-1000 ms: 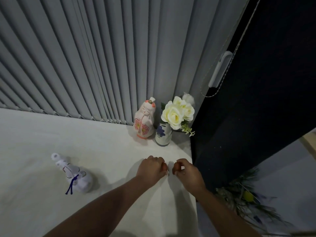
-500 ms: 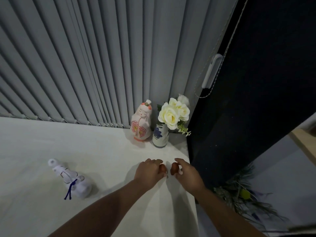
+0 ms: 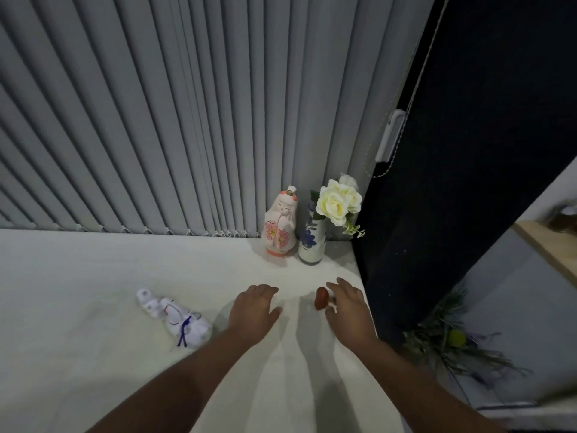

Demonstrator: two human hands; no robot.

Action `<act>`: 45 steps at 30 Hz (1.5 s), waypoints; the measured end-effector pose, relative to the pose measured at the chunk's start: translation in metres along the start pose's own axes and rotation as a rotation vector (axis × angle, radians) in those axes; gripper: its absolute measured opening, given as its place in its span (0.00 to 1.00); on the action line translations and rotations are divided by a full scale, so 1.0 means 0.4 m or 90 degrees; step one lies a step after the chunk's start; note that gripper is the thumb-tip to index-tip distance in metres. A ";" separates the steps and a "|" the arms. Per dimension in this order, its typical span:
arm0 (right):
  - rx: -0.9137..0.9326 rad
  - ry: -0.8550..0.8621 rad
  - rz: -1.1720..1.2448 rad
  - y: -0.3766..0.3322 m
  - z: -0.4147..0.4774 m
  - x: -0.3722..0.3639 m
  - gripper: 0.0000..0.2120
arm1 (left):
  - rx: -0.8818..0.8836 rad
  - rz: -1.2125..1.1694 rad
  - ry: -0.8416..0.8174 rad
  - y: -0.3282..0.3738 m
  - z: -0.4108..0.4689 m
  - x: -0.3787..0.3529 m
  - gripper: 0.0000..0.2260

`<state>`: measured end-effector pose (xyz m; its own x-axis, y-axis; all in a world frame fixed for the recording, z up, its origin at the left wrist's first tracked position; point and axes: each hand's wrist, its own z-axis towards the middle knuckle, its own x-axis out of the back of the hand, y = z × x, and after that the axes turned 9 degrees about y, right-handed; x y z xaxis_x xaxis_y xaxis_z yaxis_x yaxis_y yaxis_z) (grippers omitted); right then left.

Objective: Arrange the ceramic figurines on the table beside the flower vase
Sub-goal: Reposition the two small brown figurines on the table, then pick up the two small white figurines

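A small reddish-brown figurine (image 3: 321, 297) sits pinched in the right hand (image 3: 347, 310), at six o'clock from the flower vase (image 3: 310, 243). Pink kimono doll (image 3: 280, 226) stands touching the vase at nine o'clock. White figurine (image 3: 175, 317) lies toppled on the surface (image 3: 93, 276). Left hand (image 3: 254, 309) is empty, fingers loosely spread.

A pink-and-white ceramic doll figurine (image 3: 280, 224) with flower prints stands upright at the back of the pale surface (image 3: 93, 276), just beside the blue-flowered vase (image 3: 311, 243) of cream roses. A white figurine (image 3: 175, 317) with a blue cord lies on its side, well apart to the left. A small reddish-brown piece (image 3: 321, 298) (shape unclear) sits near the right edge.
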<state>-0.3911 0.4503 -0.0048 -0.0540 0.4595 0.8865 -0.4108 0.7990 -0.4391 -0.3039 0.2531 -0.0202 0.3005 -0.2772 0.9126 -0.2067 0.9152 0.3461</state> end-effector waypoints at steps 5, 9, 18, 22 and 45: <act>0.030 -0.005 0.031 -0.174 -0.060 -0.048 0.24 | 0.003 0.035 0.075 -0.178 -0.063 0.116 0.22; 0.037 -0.030 0.089 -0.316 -0.101 -0.095 0.24 | 0.032 0.038 0.098 -0.320 -0.089 0.195 0.23; 0.037 -0.121 0.149 -0.580 -0.137 -0.233 0.27 | 0.078 0.009 0.082 -0.565 -0.125 0.284 0.24; 0.018 -0.117 0.153 -0.645 -0.141 -0.299 0.28 | 0.071 -0.016 0.010 -0.635 -0.136 0.284 0.18; -0.016 0.020 0.074 -0.610 -0.077 -0.371 0.10 | 0.027 -0.182 -0.126 -0.681 0.007 0.208 0.17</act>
<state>-0.2548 0.1993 -0.0338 -0.0715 0.5615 0.8244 -0.3808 0.7485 -0.5429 -0.2252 -0.0201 -0.0378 0.1668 -0.5760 0.8002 -0.1795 0.7803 0.5991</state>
